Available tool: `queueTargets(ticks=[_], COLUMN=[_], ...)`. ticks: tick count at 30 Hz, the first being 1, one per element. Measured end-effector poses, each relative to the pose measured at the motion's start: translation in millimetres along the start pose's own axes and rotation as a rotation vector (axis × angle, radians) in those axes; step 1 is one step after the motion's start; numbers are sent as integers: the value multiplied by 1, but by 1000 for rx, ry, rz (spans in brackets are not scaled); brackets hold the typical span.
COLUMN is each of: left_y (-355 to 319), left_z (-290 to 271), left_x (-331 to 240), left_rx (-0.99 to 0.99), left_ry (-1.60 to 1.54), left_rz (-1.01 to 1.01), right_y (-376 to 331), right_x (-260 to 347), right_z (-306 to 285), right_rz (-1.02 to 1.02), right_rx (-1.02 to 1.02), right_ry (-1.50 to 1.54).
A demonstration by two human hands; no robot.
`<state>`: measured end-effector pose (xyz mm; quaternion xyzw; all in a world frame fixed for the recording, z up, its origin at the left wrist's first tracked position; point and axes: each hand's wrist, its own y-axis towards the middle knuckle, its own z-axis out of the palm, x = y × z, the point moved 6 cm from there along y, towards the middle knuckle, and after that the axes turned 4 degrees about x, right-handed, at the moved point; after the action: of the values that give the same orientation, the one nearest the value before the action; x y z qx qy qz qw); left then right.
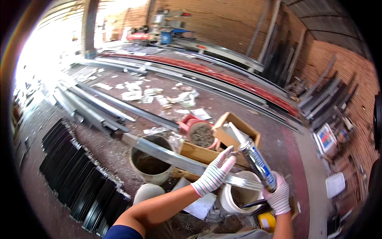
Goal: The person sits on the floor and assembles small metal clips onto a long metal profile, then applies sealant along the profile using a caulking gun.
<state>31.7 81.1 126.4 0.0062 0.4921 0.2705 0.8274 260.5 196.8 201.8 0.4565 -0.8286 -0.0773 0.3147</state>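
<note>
My right hand [278, 195], in a white striped glove, is closed round the lower end of a sealant tube [259, 166]. The tube is dark with a blue label, tilted, its pale nozzle pointing up and to the left. My left hand [215, 172], gloved alike, has its fingers stretched toward the tube, apart from it. Beneath the left hand a long metal bar [167, 154] lies slanting across the buckets; whether the palm touches it I cannot tell. A dark handle-like piece [254, 203] sticks out beside the right hand over a white bucket [227, 199].
A grey bucket [153, 175] stands left of an open cardboard box [254, 137] and a red bucket [185, 126] beside a tub of grey material. Black ribbed profiles [79, 175] lie at left. Long metal [105, 99] and red bars [223, 77] cross the floor beyond, among scattered paper.
</note>
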Motion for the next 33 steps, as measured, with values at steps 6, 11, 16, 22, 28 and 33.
queueTargets(ticks=[6, 11, 16, 22, 28, 33], left_y=[-29, -34, -29, -46, -52, -42], left_z=[-50, -69, -29, -8, 5, 13], left_x=[2, 6, 1, 27, 45, 49], left_rx=[-82, -183, -95, 94, 262, 179], left_ry=[-229, -131, 22, 296, 313, 442], left_rz=[-26, -154, -191, -187, -237, -195], right_y=[-8, 3, 38, 62, 48, 39], right_x=[61, 64, 40, 92, 95, 52], right_z=[127, 174, 113, 60, 27, 1], right_rz=[208, 68, 92, -153, -345, -109], right_rx=[379, 745, 401, 177, 17, -312], right_ry=[669, 491, 828, 738, 507, 720])
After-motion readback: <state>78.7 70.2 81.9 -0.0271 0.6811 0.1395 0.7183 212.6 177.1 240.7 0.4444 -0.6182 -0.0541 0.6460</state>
